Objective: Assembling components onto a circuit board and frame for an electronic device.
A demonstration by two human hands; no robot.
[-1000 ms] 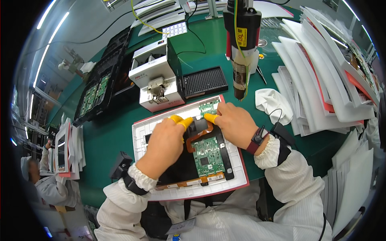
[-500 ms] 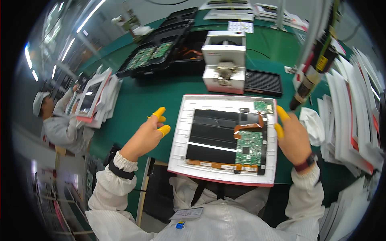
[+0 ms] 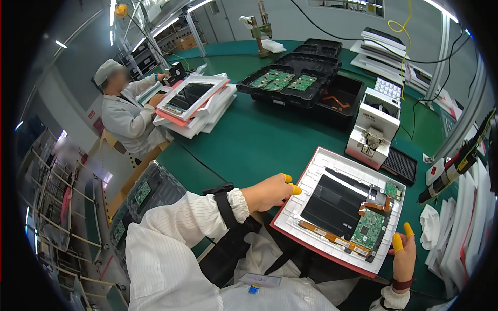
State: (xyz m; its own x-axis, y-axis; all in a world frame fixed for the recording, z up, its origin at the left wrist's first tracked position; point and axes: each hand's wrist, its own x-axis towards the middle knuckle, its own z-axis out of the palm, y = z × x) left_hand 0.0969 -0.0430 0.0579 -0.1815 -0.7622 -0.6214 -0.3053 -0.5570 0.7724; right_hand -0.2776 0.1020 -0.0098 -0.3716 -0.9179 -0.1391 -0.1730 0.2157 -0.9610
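A white-framed display panel [image 3: 332,161] lies on the bench in front of me with its back up, on a red layer that shows along its edges. It carries a dark back plate [image 3: 332,202], a green circuit board [image 3: 369,228] and orange flex cables. At the panel's left edge is my left hand [image 3: 270,194], its yellow-capped fingertips apart and pointing at the frame; some fingers are hidden beneath. By the lower right edge, my right hand [image 3: 405,259] has two yellow-capped fingers stretched up and spread. Neither hand plainly grips the panel.
Beyond the panel stand a white machine [image 3: 374,132] and a black grid tray [image 3: 399,165]. Black cases hold green boards [image 3: 280,80]. Stacked panels [image 3: 193,98] lie near a co-worker [image 3: 124,111] at left. A black-handled tool [image 3: 456,165] hangs at right beside white foam sheets [image 3: 459,243].
My view has swung left, bringing the co-worker and stack further in. My left hand has come to the panel's left edge; my right hand has slid down the right edge toward the near corner.
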